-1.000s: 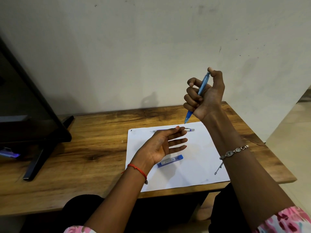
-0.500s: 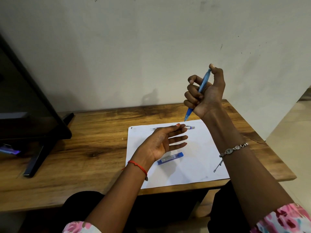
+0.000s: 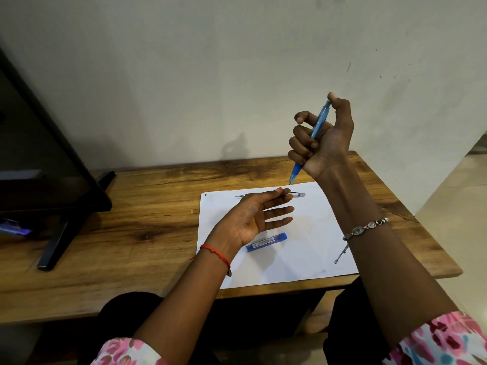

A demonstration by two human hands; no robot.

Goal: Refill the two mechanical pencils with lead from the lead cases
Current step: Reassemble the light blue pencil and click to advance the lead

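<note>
My right hand (image 3: pixel 325 139) is raised above the table's back right, fist closed around a blue mechanical pencil (image 3: pixel 318 125). The pencil points tip down, and my thumb rests on its top end. My left hand (image 3: pixel 253 219) hovers palm up over the white paper sheet (image 3: pixel 311 248), fingers apart and holding nothing. A second, silver mechanical pencil (image 3: pixel 297 194) lies along the sheet's far edge, partly hidden behind my left fingers. A blue lead case (image 3: pixel 266 242) lies flat on the sheet just below my left palm.
The wooden table (image 3: pixel 147 222) stands against a pale wall. A black monitor (image 3: pixel 39 164) on a black stand fills the left side, with a small purple object (image 3: pixel 14 229) under it. The table's right edge drops to a tiled floor.
Both hands hold nearly the same pose. My right hand with the blue pencil has shifted only slightly; the camera view has drifted a little.
</note>
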